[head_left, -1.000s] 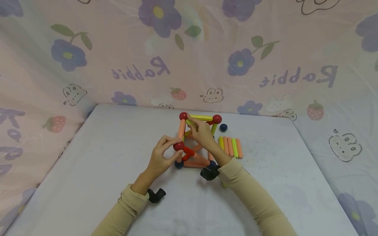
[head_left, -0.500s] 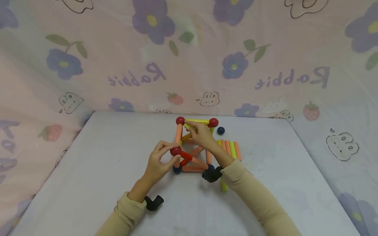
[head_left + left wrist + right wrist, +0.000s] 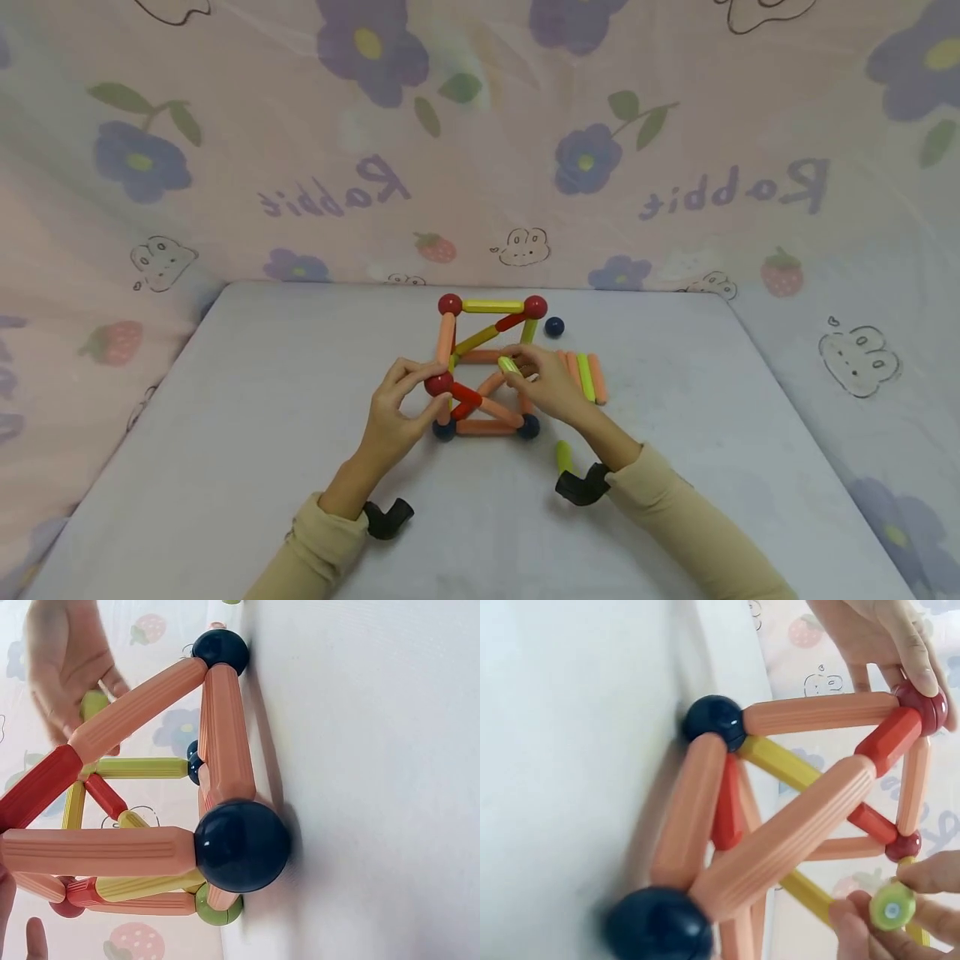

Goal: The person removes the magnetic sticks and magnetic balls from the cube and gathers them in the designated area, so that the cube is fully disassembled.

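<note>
Green stick [image 3: 508, 365], slanting in the right hand's [image 3: 553, 385] pinch, lies rightward of, and apart from, the red ball [image 3: 438, 384] the left hand [image 3: 392, 410] grips.

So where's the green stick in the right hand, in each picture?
Head: the green stick is just right of the middle, in the right hand.
Left wrist: upper left, partly hidden.
Right wrist: lower right, seen end-on.
Shared landmark: the front right blue ball, below the stick in head, top middle in left wrist, bottom left in right wrist.
</note>
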`<state>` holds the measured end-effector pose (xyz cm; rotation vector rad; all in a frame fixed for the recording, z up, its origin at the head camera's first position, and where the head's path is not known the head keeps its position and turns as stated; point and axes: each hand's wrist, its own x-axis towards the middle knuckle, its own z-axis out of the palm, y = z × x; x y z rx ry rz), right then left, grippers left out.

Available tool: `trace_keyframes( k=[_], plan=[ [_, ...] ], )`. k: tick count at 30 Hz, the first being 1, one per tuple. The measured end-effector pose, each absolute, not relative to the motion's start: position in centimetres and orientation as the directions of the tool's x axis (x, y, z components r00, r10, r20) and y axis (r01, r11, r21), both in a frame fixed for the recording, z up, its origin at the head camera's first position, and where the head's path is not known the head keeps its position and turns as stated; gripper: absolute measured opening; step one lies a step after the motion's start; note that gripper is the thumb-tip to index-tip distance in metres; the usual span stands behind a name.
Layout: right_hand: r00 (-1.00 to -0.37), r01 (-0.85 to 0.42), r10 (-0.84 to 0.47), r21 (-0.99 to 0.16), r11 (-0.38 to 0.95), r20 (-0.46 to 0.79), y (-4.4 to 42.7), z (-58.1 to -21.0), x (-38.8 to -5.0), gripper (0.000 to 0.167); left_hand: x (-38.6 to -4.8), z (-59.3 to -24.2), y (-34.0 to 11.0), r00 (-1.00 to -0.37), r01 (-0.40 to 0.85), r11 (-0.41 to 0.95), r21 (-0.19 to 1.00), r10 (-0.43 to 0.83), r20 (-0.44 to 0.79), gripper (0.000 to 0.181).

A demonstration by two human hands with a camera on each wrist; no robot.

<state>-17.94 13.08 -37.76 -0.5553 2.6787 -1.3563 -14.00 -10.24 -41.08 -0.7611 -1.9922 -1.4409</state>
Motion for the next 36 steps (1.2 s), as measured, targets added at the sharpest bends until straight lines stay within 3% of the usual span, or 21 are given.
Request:
trace_keyframes(
  k=[14, 21, 31, 36],
  plan=[
    [-0.945, -0.190, -0.326, -0.761, 0.620, -0.030, 17.2, -39.9, -15.4, 0.033, -14.2, -41.3, -9.9, -0.681, 0.727, 0.222, 0.649, 0.114, 0.724, 0.042],
    [-0.949, -0.182, -0.314, -0.782, 0.597, -0.019, 19.0, -40.5, -13.7, 0.031, -14.2, -41.4, -10.1, -0.694, 0.714, 0.230, 0.661, 0.117, 0.710, 0.041],
    [-0.964, 0.037, -0.198, -0.825, 0.564, -0.178, 22.1, -42.1, -11.6, 0.035, -14.0, -41.2, -10.0, -0.681, 0.726, 0.231, 0.648, 0.107, 0.725, 0.044],
    [-0.966, 0.074, -0.160, -0.814, 0.576, -0.201, 22.8, -42.7, -10.8, 0.036, -14.0, -41.1, -10.0, -0.676, 0.730, 0.229, 0.644, 0.108, 0.729, 0.044]
  ],
)
